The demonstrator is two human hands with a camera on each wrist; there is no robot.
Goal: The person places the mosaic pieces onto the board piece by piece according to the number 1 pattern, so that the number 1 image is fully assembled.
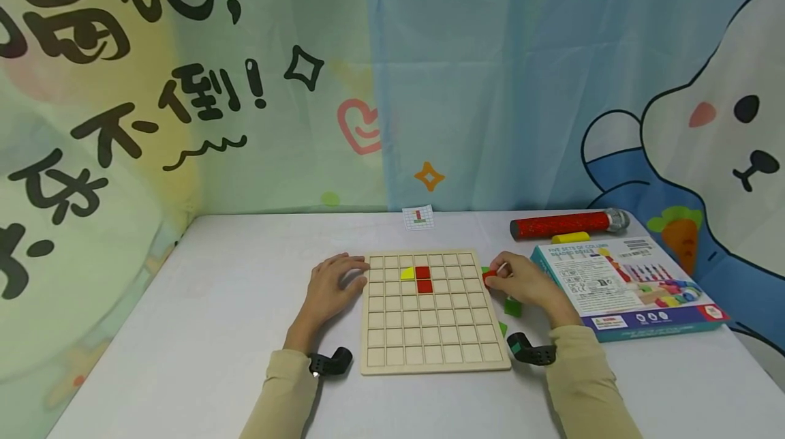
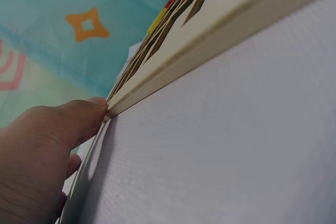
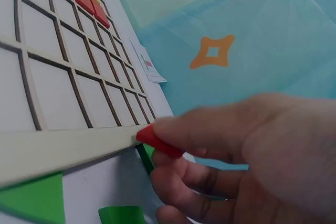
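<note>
A wooden grid board [image 1: 434,338] lies flat on the white table. Two red squares [image 1: 424,285] sit one below the other in its upper cells, with a yellow piece [image 1: 407,273] left of the upper one. My left hand [image 1: 331,289] rests at the board's upper left edge, fingertips touching the rim. Beside the upper right edge, my right hand [image 1: 524,280] pinches a small red block [image 3: 157,141] between thumb and fingers, close to the rim. Several green blocks [image 1: 512,307] lie along the board's right side, partly under that hand.
A small card [image 1: 418,218] printed with a coloured grid pattern lies behind the board. At right stands a flat toy box [image 1: 625,282], with a yellow cylinder [image 1: 570,238] and a red tube with a silver end [image 1: 561,225] behind it. A printed curtain [image 1: 478,84] hangs at the back.
</note>
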